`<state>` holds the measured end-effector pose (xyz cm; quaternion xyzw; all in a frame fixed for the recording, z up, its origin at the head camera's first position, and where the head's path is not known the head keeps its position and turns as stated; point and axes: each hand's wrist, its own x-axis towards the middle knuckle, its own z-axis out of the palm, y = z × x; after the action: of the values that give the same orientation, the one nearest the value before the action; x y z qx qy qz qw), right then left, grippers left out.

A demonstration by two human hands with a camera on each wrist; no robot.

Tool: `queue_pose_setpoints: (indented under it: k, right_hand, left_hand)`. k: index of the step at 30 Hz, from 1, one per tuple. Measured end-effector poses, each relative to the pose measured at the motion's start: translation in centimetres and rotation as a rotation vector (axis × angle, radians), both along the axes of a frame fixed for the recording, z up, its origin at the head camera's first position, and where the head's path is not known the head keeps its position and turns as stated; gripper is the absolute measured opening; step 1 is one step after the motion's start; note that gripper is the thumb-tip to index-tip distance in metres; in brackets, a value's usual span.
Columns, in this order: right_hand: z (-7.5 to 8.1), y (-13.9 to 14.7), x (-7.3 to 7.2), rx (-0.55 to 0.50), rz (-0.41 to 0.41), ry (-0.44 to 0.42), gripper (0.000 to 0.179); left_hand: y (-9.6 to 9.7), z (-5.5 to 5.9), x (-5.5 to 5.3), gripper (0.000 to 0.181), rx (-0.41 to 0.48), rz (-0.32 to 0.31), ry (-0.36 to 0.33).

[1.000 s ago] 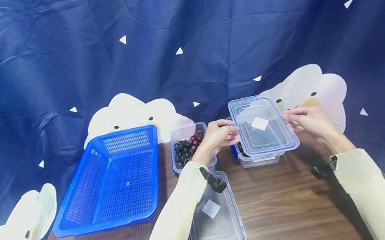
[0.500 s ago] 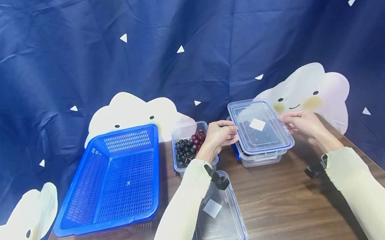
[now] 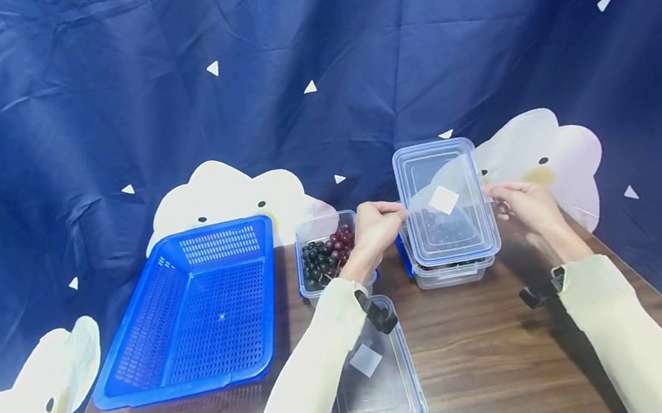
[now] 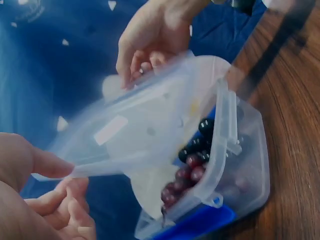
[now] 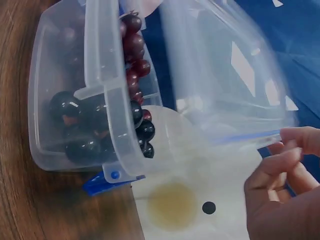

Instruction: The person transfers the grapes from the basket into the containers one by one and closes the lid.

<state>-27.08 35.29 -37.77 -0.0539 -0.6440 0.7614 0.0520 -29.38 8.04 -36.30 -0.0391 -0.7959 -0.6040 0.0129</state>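
Moved lid: compared with half a second ago, the held clear lid (image 3: 449,236) has tipped up, far edge higher; basket, left box and spare lid look parked where they were.
Head view, hands: left hand (image 3: 375,230) and right hand (image 3: 528,205) each pinch one long side of that lid, over the right box (image 3: 452,277).
Head view, left box: clear tub (image 3: 318,227) with black and dark red grapes (image 3: 319,257), uncovered, partly behind the left arm.
Head view, spare lid: the other clear lid (image 3: 390,399) lies flat on the surface (image 3: 485,354), near the left box.
Head view, basket: blue perforated basket (image 3: 188,390), over on the left.
Left wrist view, grip: thumb on top of the lid's edge, fingers below; right box's grapes (image 4: 197,173) show under the tilted lid.
Right wrist view, latch: blue latch (image 5: 112,181) sticks out, unfastened; can't tell if the lid touches the rim anywhere.
Boxes so far: I'd call the grapes-in-both-boxes part done; lids-wise, neither is seated, so that's what's left imo.
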Motion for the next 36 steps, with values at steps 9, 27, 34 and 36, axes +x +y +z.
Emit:
queue_pose_setpoints:
  k: [9,27,34,36]
  right_hand:
    - [-0.3,0.1,0.4,-0.230,0.075,0.205,0.019]
    - [-2.1,-0.4,0.4,0.132,0.098,-0.108,0.018]
    - [-2.2,-1.5,0.2,0.285,0.113,-0.120,0.037]
    - [-2.3,-1.7,0.0,0.308,0.118,-0.115,0.051]
  left_hand:
    - [-0.1,-0.1,0.7,0.013,-0.038,-0.013,0.241]
    - [-0.1,-3.4,0.0,0.034,-0.006,0.073,0.051]
    - [-0.5,-4.6,-0.7,0.034,-0.093,0.118,-0.038]
    - [-0.6,-4.9,-0.8,0.031,-0.116,0.122,-0.052]
